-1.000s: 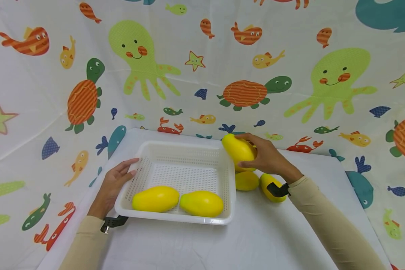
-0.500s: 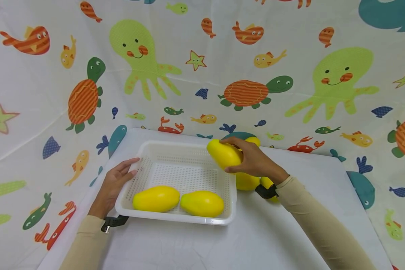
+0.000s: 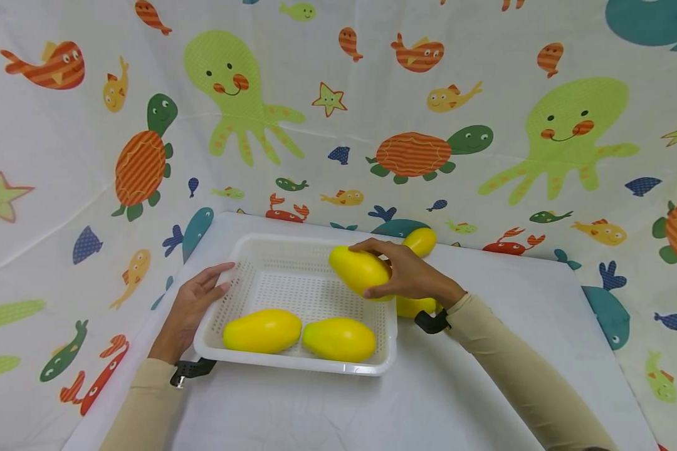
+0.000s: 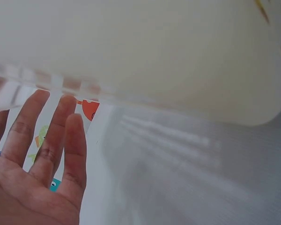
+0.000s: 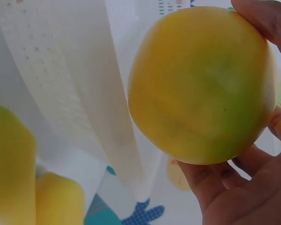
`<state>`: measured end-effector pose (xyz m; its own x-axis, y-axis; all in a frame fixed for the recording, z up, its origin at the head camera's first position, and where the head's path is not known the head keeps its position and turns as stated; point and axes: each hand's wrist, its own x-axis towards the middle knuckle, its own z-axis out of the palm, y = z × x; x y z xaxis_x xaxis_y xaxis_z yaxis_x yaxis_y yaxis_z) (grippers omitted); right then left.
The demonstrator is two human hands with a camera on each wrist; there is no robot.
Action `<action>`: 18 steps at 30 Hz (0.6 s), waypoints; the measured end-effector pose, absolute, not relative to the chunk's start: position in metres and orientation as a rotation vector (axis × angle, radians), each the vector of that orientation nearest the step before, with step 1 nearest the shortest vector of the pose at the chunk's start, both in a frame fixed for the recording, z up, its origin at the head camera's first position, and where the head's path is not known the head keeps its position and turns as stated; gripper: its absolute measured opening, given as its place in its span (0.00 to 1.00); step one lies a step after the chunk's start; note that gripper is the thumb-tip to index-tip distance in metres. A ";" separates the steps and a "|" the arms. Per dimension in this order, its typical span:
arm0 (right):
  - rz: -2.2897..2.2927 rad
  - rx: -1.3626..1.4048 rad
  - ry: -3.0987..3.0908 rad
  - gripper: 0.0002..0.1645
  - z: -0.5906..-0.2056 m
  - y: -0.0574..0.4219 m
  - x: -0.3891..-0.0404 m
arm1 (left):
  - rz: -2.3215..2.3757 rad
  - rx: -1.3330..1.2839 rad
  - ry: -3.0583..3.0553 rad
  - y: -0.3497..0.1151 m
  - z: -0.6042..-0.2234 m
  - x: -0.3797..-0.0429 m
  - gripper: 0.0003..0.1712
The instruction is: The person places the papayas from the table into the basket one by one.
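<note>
My right hand grips a yellow papaya above the right side of a white plastic basket. In the right wrist view, the fingers and thumb spread around the papaya, whose rounded end has a greenish patch. Two more yellow papayas lie side by side along the basket's near wall, a left papaya and a right papaya. My left hand is at the basket's left rim, thumb and fingertips against it. In the left wrist view its fingers are straight, tips right at the basket edge.
Right of the basket, on the white table, lie more papayas: one at the back and a partly hidden one below the right wrist. A curtain printed with sea animals stands behind and at both sides.
My right hand has carried the papaya left and slightly down, from beside the basket to over its right part, uncovering another papaya at the back. The left hand has stayed at the rim.
</note>
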<state>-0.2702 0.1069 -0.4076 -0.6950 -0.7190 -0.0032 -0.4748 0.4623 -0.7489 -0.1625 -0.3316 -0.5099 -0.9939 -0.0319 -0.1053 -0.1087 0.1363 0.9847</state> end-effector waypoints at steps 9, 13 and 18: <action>-1.016 -1.006 2.467 0.50 -0.413 0.099 -0.268 | 2.033 -0.132 2.316 -0.332 -0.510 -0.163 0.36; -1.011 -1.001 2.449 0.50 -0.416 0.096 -0.267 | 2.025 -0.141 2.324 -0.332 -0.510 -0.163 0.36; -0.998 -1.032 2.410 0.50 -0.422 0.092 -0.267 | 2.030 -0.145 2.319 -0.332 -0.511 -0.163 0.36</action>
